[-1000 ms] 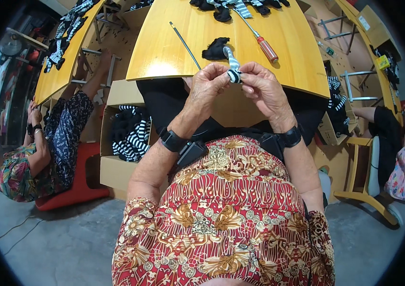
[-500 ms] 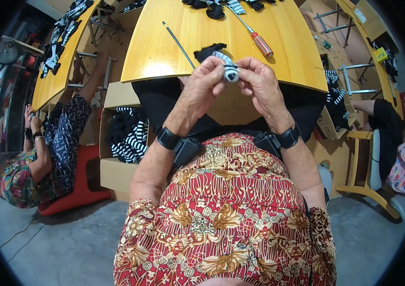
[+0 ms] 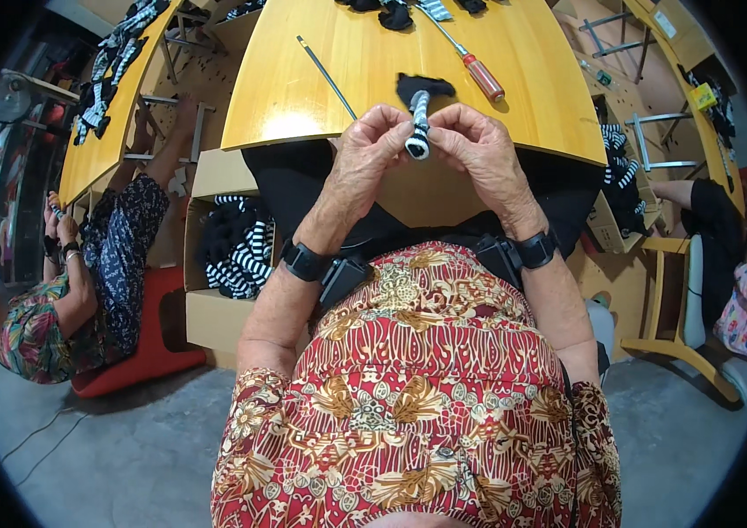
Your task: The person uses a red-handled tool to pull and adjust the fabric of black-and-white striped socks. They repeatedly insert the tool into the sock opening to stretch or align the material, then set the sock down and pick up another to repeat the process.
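Over the near edge of the table, both my hands pinch a small black-and-white striped fabric tube (image 3: pixel 421 114) between thumbs and fingers. Its open end faces me, just below the fingertips. A fuzzy black end piece (image 3: pixel 426 86) of the same item lies over the tabletop beyond. My left hand (image 3: pixel 372 145) grips the tube's left side, closed. On its other side my right hand (image 3: pixel 476 148) is closed in a pinch as well. A screwdriver with a red handle (image 3: pixel 484 79) lies ahead of my right hand; a thin dark rod (image 3: pixel 326 77) lies ahead of my left.
More striped and black pieces (image 3: pixel 395 15) lie at the far side of the yellow table (image 3: pixel 277 110). Open cardboard boxes (image 3: pixel 219 176) with similar pieces stand either side of my legs. A person (image 3: pixel 74 299) sits at the left, and another (image 3: pixel 739 304) at the right.
The fuzzy black end has swung from left to right beyond my hands. The striped tube now points more straight away from me, its open end slightly lower and left.
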A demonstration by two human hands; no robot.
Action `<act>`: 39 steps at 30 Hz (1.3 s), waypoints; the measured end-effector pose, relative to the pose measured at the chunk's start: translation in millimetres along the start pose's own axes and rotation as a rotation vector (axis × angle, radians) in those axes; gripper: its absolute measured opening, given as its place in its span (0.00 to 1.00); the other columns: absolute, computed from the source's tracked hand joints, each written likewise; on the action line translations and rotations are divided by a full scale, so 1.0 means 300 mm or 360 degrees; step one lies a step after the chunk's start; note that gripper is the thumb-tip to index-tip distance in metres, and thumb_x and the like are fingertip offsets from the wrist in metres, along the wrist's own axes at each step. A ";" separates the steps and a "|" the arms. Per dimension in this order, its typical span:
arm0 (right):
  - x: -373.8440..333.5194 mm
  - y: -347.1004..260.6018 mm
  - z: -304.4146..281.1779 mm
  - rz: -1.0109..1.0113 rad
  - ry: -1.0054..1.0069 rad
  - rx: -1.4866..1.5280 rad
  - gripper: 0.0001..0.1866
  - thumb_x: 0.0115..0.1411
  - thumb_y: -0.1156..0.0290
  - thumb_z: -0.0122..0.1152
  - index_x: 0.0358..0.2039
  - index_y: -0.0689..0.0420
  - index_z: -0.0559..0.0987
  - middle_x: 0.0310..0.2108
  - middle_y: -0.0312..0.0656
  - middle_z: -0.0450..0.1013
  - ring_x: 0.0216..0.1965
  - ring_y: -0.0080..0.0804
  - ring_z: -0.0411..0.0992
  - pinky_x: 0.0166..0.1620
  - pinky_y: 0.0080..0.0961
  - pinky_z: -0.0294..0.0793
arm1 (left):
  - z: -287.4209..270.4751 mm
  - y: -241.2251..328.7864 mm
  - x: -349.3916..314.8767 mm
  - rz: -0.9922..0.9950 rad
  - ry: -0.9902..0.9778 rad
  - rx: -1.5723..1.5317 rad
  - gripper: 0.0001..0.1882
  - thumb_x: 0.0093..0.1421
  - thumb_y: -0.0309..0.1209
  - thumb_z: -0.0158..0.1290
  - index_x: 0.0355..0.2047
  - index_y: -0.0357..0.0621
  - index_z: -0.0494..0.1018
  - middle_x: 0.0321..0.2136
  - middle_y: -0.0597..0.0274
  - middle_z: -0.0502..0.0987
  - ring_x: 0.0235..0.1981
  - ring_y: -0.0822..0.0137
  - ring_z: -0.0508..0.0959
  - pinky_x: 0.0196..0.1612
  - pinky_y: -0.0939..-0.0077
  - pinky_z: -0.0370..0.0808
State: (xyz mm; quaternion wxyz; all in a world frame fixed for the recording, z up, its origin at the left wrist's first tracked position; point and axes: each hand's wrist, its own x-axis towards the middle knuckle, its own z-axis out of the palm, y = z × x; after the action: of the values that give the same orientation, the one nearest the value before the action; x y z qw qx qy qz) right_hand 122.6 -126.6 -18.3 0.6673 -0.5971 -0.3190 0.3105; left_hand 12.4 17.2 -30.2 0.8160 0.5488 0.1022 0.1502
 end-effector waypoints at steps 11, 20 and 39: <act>-0.003 -0.021 0.043 -0.0316 0.0315 -0.0446 0.04 0.58 0.76 0.56 0.29 0.63 0.73 0.24 0.33 0.70 0.28 0.17 0.68 0.33 0.17 0.69 | 0.027 0.017 0.012 0.0451 0.0128 0.0593 0.04 0.63 0.28 0.52 0.36 0.41 0.71 0.29 0.69 0.74 0.25 0.82 0.69 0.28 0.90 0.68; 0.013 -0.030 0.045 -0.0026 0.0307 -0.0071 0.04 0.58 0.74 0.58 0.30 0.62 0.75 0.23 0.31 0.70 0.24 0.15 0.66 0.28 0.15 0.67 | 0.010 -0.043 0.036 0.0078 -0.0033 -0.0627 0.10 0.62 0.30 0.54 0.41 0.44 0.67 0.26 0.69 0.73 0.19 0.82 0.67 0.21 0.90 0.66; 0.010 -0.005 0.039 -0.0102 0.0227 -0.0015 0.01 0.58 0.78 0.56 0.31 0.60 0.75 0.26 0.29 0.70 0.28 0.13 0.67 0.32 0.13 0.68 | 0.013 -0.002 0.004 0.0162 0.0040 0.0352 0.15 0.59 0.26 0.56 0.46 0.39 0.69 0.31 0.67 0.76 0.28 0.79 0.75 0.31 0.88 0.74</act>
State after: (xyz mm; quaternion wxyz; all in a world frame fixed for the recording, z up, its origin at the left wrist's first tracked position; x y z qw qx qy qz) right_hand 115.2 -117.3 -15.6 0.6951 -0.6104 -0.2910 0.2440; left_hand 14.8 14.0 -29.3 0.7404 0.6381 0.1005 0.1860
